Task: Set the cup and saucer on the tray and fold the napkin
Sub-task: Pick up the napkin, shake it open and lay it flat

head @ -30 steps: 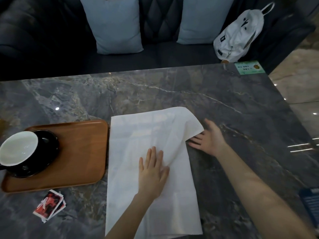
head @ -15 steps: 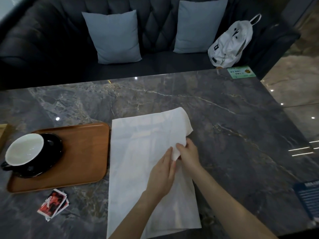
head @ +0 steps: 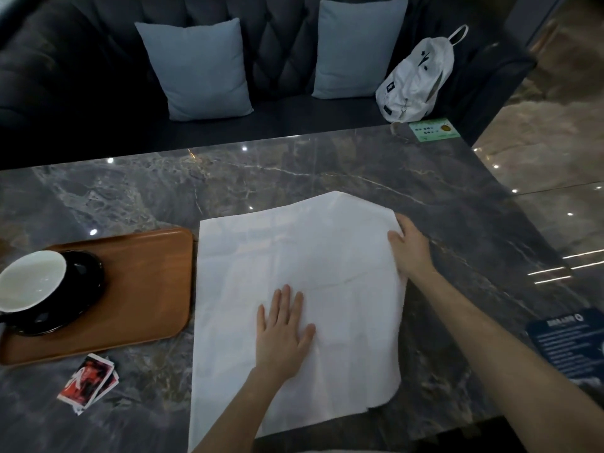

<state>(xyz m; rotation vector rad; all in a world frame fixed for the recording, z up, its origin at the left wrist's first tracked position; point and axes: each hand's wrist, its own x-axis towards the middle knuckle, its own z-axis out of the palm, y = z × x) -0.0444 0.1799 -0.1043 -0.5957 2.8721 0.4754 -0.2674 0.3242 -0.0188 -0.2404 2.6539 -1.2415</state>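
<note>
The napkin (head: 304,289) lies spread on the table (head: 294,171), at 3 o'clock from the tray (head: 147,289) carrying cup (head: 29,282) and saucer (head: 85,289). Left hand (head: 282,331), grip released, presses flat; right hand (head: 410,248) grips the napkin's 3 o'clock edge. Risk: uneven tension may skew the fold.

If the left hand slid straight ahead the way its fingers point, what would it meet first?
Only more napkin: the left hand lies flat on it, fingers pointing away. Past its far edge, bare table as far as visible.
</note>
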